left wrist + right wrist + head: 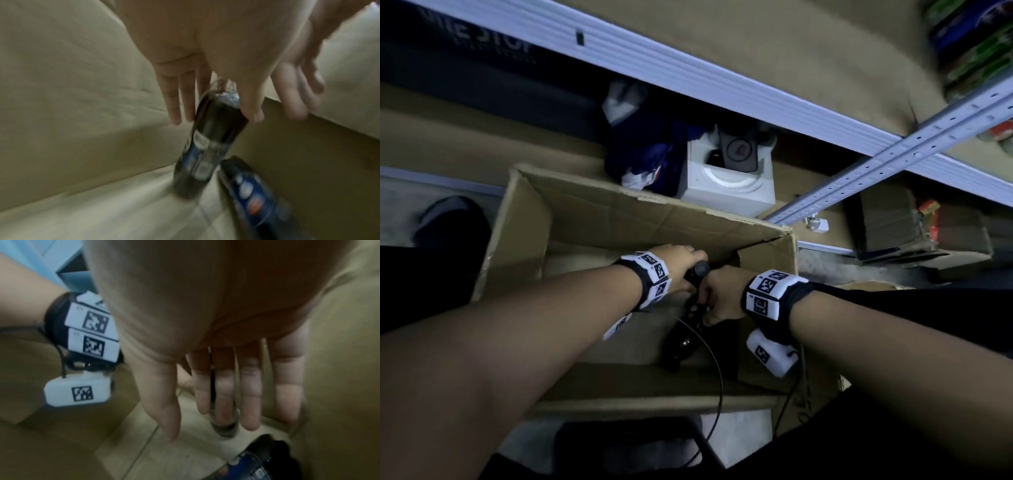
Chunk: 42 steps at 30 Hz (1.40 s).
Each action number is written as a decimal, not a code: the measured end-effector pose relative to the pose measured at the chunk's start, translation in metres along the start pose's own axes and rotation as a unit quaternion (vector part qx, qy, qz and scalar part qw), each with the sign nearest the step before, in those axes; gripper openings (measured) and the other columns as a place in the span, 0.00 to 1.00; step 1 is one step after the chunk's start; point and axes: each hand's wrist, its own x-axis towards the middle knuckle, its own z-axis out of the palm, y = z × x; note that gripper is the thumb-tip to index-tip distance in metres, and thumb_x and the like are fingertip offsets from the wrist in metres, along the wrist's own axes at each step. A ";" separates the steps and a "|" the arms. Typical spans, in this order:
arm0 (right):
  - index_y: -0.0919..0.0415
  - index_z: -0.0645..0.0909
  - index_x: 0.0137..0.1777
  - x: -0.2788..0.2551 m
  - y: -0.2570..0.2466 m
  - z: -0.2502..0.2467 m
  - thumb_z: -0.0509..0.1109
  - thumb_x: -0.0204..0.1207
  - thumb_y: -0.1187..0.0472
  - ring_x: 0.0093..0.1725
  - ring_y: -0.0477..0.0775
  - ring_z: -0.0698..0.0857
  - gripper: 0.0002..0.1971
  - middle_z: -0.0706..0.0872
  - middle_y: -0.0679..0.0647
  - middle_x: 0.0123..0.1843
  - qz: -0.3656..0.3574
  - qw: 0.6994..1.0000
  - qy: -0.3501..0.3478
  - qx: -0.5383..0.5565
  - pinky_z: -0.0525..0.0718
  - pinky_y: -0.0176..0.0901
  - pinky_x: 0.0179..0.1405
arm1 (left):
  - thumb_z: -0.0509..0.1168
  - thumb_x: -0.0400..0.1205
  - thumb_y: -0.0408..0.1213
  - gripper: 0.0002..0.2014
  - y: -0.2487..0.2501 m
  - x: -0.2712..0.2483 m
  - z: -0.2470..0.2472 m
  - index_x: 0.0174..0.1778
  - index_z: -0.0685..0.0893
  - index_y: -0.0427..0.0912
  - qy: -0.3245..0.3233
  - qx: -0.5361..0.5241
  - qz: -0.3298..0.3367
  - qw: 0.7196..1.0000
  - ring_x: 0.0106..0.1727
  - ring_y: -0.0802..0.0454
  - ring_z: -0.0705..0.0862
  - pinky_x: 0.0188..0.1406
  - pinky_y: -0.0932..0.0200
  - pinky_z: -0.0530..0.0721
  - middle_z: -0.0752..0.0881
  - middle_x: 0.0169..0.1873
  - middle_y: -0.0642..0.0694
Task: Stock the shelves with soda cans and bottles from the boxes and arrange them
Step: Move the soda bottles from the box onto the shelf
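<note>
An open cardboard box [524,240] stands on the floor, and both my hands reach into it. My left hand [685,263] [218,116] holds a dark cola bottle [702,269] [213,134] with a blue label by its shoulder, thumb on one side and fingers on the other. The bottle stands tilted on the box floor. Just right of it is my right hand [722,298] [298,100] [209,418], fingers straight and holding nothing. A second cola bottle [681,346] [252,194] [263,459] lies on its side beneath.
A white shelf edge [688,75] and a perforated upright [893,161] cross above the box. Behind the box sit a white carton [726,192] and a blue bundle [647,154]. Cartons [914,226] stand at right. A black cable [717,363] loops over the box front.
</note>
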 end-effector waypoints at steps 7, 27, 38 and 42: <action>0.61 0.85 0.65 0.029 -0.032 -0.002 0.77 0.77 0.56 0.56 0.60 0.89 0.18 0.89 0.56 0.58 -0.054 0.993 0.026 -0.103 0.85 0.47 0.50 | 0.82 0.70 0.50 0.28 -0.033 -0.057 -0.018 0.62 0.78 0.51 0.034 -0.043 -0.134 0.989 0.51 0.39 0.86 0.50 0.44 0.88 0.87 0.55 0.43; 0.52 0.62 0.85 0.170 -0.047 0.054 0.75 0.79 0.53 0.77 0.69 0.69 0.37 0.68 0.59 0.80 -0.088 0.976 0.074 -0.183 0.66 0.67 0.76 | 0.83 0.63 0.40 0.32 -0.072 -0.071 0.004 0.60 0.77 0.55 0.145 -0.158 -0.240 0.947 0.49 0.45 0.86 0.47 0.51 0.86 0.87 0.50 0.51; 0.55 0.61 0.84 0.149 -0.036 0.059 0.65 0.86 0.49 0.70 0.71 0.78 0.30 0.75 0.64 0.75 -0.161 0.978 0.052 -0.119 0.79 0.67 0.63 | 0.84 0.64 0.43 0.28 -0.065 -0.061 -0.005 0.58 0.83 0.53 0.141 -0.162 -0.272 0.938 0.49 0.49 0.85 0.45 0.59 0.79 0.84 0.46 0.55; 0.61 0.68 0.71 0.105 -0.026 0.048 0.77 0.76 0.56 0.60 0.69 0.85 0.29 0.78 0.64 0.66 -0.179 0.980 0.081 -0.020 0.83 0.57 0.54 | 0.85 0.58 0.45 0.32 -0.051 -0.070 -0.026 0.59 0.84 0.56 0.141 -0.145 -0.283 0.938 0.52 0.49 0.87 0.50 0.57 0.85 0.89 0.50 0.54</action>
